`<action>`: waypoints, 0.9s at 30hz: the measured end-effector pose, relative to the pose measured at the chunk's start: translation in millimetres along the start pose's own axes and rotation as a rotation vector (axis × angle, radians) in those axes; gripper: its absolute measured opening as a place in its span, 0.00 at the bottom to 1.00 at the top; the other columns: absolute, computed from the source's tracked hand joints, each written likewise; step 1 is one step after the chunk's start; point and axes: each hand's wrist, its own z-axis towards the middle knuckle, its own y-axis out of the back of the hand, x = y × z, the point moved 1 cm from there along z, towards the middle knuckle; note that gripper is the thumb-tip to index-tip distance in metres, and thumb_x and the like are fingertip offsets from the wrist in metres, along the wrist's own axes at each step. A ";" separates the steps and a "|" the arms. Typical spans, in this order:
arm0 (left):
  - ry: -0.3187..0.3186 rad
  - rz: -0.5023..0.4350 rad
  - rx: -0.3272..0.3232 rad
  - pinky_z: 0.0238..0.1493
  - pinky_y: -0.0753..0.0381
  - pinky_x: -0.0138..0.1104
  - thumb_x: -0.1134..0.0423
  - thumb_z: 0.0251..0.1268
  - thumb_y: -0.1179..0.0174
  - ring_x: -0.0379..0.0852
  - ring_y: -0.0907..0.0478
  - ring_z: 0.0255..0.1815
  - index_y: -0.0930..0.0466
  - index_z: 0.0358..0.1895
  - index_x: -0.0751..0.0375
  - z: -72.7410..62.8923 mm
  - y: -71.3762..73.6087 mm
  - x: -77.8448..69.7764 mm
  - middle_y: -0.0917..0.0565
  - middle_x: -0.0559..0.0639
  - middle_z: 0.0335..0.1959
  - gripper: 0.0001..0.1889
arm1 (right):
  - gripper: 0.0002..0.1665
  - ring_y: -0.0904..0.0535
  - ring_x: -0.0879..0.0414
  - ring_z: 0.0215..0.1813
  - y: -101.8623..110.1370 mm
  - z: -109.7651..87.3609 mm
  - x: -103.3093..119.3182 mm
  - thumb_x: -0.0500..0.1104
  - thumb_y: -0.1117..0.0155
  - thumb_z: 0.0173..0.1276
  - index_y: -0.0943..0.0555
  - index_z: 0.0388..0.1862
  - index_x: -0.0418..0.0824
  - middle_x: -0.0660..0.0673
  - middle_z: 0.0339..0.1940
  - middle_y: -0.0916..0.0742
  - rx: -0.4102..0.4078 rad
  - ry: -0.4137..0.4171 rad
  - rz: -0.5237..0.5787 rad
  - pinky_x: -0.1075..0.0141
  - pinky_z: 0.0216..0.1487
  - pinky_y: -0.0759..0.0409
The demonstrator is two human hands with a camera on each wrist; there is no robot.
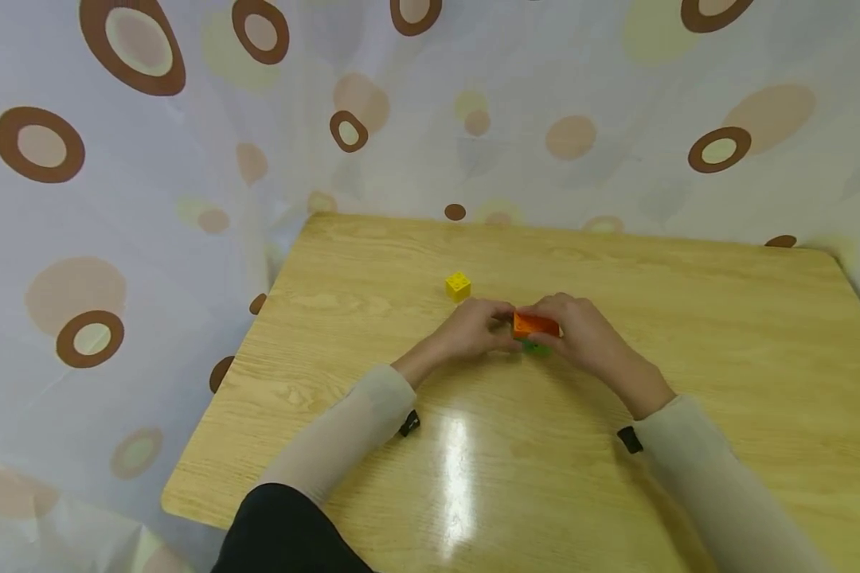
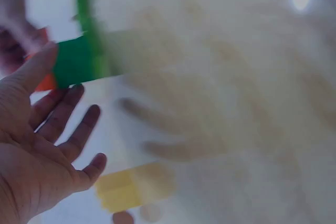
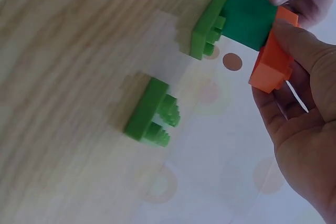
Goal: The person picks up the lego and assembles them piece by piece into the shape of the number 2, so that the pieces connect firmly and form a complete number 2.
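Note:
An orange toy block (image 3: 270,64) tops a dark green block (image 3: 248,17), with a light green piece (image 3: 207,27) below them. My right hand (image 1: 580,330) grips the orange block, thumb on one side and fingers on the other. From the other side my left hand (image 2: 44,156) pinches the stack near the dark green block, its other fingers spread. Whether the stack touches the table cannot be told. A separate light green piece with studs (image 3: 144,114) sits on the table beside it. Behind my left hand is a yellow block (image 1: 458,286).
The wooden table (image 1: 688,318) runs back to a wall covering (image 1: 545,79) patterned with brown and beige spots. Black straps (image 1: 630,439) show at the cuffs of both light sleeves. A dark shape (image 1: 287,533) covers the table's near left edge.

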 end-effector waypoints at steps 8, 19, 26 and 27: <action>0.177 0.056 -0.237 0.68 0.23 0.48 0.55 0.69 0.26 0.55 0.25 0.69 0.24 0.73 0.59 -13.0 54.3 3.3 0.21 0.54 0.69 0.32 | 0.31 0.22 0.36 0.66 5.3 -11.2 0.3 0.41 0.21 0.68 0.18 0.69 0.38 0.37 0.65 0.14 -0.042 -0.063 0.069 0.38 0.65 0.23; 0.394 0.247 -0.198 0.55 0.16 0.44 0.54 0.72 0.28 0.52 0.17 0.55 0.19 0.65 0.62 -11.0 73.0 47.8 0.14 0.56 0.58 0.25 | 0.34 0.29 0.33 0.74 18.9 -24.5 -7.5 0.47 0.25 0.73 0.22 0.74 0.41 0.36 0.72 0.19 -0.206 -0.168 0.156 0.31 0.70 0.31; 0.098 0.193 -0.187 0.62 0.19 0.42 0.56 0.74 0.30 0.48 0.18 0.59 0.19 0.70 0.56 -10.1 83.0 5.5 0.15 0.50 0.62 0.25 | 0.31 0.21 0.36 0.67 15.1 -15.2 -10.8 0.40 0.23 0.70 0.19 0.70 0.40 0.38 0.67 0.15 -0.302 -0.125 0.212 0.37 0.65 0.24; 0.042 0.187 -0.169 0.64 0.20 0.41 0.56 0.73 0.30 0.48 0.18 0.59 0.20 0.70 0.56 -8.3 81.7 -5.0 0.15 0.49 0.63 0.25 | 0.32 0.21 0.37 0.66 14.2 -12.0 -9.9 0.40 0.22 0.69 0.20 0.71 0.41 0.39 0.67 0.15 -0.312 -0.109 0.228 0.38 0.65 0.24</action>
